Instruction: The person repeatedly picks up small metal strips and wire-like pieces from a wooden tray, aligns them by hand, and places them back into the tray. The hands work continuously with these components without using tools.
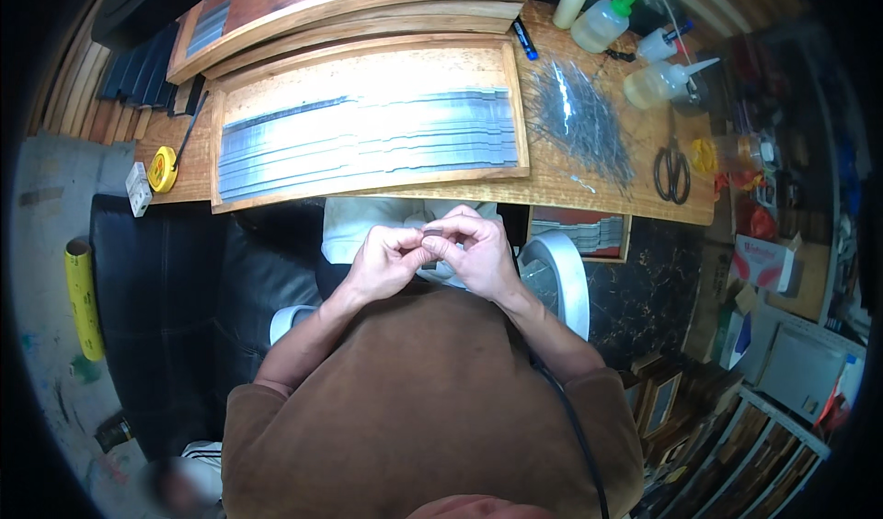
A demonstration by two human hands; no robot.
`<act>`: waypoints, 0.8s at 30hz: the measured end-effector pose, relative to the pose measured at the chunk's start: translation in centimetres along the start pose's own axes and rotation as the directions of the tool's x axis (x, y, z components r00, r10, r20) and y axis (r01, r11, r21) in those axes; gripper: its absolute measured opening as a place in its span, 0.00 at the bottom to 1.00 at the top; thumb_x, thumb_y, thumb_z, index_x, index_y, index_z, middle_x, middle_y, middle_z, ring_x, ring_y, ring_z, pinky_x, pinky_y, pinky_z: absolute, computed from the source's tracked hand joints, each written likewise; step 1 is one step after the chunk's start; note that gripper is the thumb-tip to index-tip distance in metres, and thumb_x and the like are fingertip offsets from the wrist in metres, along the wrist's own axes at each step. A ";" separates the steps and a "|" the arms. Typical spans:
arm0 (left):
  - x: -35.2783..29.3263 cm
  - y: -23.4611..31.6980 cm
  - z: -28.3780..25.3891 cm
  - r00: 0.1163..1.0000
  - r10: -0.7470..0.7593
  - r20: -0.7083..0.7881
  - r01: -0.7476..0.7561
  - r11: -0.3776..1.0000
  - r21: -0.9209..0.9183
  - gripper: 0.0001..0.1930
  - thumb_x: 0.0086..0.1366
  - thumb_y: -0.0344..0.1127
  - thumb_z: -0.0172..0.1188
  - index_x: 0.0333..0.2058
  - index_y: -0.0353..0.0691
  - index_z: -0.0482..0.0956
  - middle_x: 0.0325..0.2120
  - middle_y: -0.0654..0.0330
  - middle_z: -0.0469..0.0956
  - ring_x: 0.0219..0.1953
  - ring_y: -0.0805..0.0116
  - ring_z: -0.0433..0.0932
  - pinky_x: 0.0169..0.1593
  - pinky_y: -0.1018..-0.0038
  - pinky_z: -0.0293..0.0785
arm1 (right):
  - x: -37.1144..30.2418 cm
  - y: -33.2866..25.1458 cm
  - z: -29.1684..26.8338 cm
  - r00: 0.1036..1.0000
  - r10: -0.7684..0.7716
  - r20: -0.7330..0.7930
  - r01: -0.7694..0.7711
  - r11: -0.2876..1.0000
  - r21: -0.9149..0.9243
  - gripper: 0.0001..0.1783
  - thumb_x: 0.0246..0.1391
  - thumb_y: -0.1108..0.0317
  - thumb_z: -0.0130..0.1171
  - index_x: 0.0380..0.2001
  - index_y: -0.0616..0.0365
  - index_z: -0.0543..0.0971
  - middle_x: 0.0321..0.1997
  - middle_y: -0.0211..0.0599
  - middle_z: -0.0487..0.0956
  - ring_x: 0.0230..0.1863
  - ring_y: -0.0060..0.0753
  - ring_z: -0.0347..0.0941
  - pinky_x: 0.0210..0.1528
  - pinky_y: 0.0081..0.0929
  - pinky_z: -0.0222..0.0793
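Close together in front of my lap, my left hand [384,260] and my right hand [480,256] meet fingertip to fingertip. Both are closed in a pinch on a small dark brown piece [432,233]; the fingers cover most of it, so its kind does not show. Just beyond, at the table's near edge, lies a shallow wooden tray [526,137] with rows of thin silvery-grey strips [368,147] stacked in it. A bundle of fine dark wires or thin strips [584,119] is spread on the table to the tray's right.
Black-handled scissors [672,174] and squeeze bottles [602,24] are on the wooden table's [635,197] right side. A yellow tape measure [163,170] sits left. More wooden trays [368,13] are stacked behind. A lower tray [579,234] of strips is under the table, near a white chair arm [568,280].
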State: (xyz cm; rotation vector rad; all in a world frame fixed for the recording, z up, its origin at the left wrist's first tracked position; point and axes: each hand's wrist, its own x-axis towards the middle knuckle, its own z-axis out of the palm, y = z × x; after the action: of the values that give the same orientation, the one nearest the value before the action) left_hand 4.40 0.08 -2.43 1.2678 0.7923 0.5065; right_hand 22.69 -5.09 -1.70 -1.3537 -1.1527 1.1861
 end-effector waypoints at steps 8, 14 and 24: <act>-0.8 1.0 0.7 0.965 0.244 -0.095 -0.229 0.962 0.147 0.05 0.69 0.25 0.66 0.39 0.29 0.88 0.26 0.58 0.87 0.29 0.79 0.82 0.34 0.78 0.78 | 0.1 -0.8 0.9 0.947 -0.316 -0.052 0.307 0.943 -0.131 0.06 0.56 0.73 0.72 0.37 0.63 0.88 0.32 0.35 0.80 0.28 0.25 0.75 0.32 0.23 0.72; -1.2 1.0 0.0 0.900 0.406 -0.158 -0.364 0.901 0.236 0.05 0.67 0.24 0.66 0.40 0.31 0.88 0.24 0.53 0.85 0.23 0.74 0.81 0.29 0.76 0.74 | 0.8 -3.3 0.5 0.973 -0.208 0.100 0.213 0.977 -0.034 0.10 0.53 0.76 0.75 0.40 0.60 0.89 0.33 0.34 0.81 0.33 0.24 0.77 0.36 0.21 0.72; -2.4 0.9 -1.2 0.920 0.370 -0.127 -0.314 0.892 0.324 0.02 0.66 0.23 0.64 0.34 0.32 0.85 0.20 0.50 0.78 0.17 0.70 0.72 0.23 0.73 0.68 | 1.2 -3.0 1.4 0.959 -0.246 0.139 0.257 0.964 -0.069 0.11 0.47 0.77 0.77 0.36 0.59 0.90 0.30 0.31 0.80 0.30 0.22 0.75 0.30 0.21 0.69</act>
State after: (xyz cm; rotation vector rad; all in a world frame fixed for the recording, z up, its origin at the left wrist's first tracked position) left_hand 2.01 -0.68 -1.11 1.6757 0.8238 0.8251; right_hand 21.24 -3.49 1.05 -1.1642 -1.4382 1.0608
